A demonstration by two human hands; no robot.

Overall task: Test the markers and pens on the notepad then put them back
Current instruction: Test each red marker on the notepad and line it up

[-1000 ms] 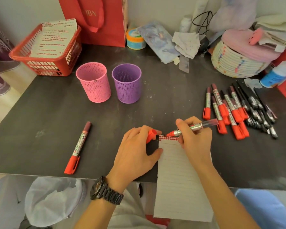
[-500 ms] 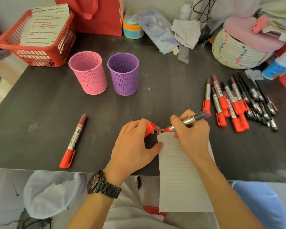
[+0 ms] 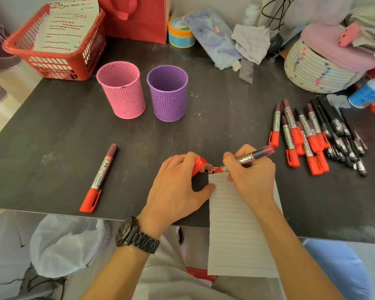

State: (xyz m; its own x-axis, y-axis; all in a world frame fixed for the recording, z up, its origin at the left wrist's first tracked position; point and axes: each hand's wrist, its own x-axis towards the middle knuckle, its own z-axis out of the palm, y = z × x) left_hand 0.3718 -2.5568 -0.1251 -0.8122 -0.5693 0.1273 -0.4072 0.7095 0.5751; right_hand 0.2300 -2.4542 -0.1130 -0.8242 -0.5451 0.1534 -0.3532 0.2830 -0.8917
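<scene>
The right hand [image 3: 250, 176] grips an uncapped red marker [image 3: 246, 158], its tip on the top edge of the notepad [image 3: 238, 230]. The left hand [image 3: 178, 185] pinches the red cap [image 3: 197, 166], thumb pressing the notepad's left edge.

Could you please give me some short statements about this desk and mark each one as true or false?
1. The right hand holds an uncapped marker with its tip at the top edge of the notepad. True.
2. The left hand holds nothing. False: its fingers hold the red cap.
3. The pink cup stands left of the purple cup. True.
4. The lone marker left of the hands is uncapped. False: its red cap is on.
</scene>
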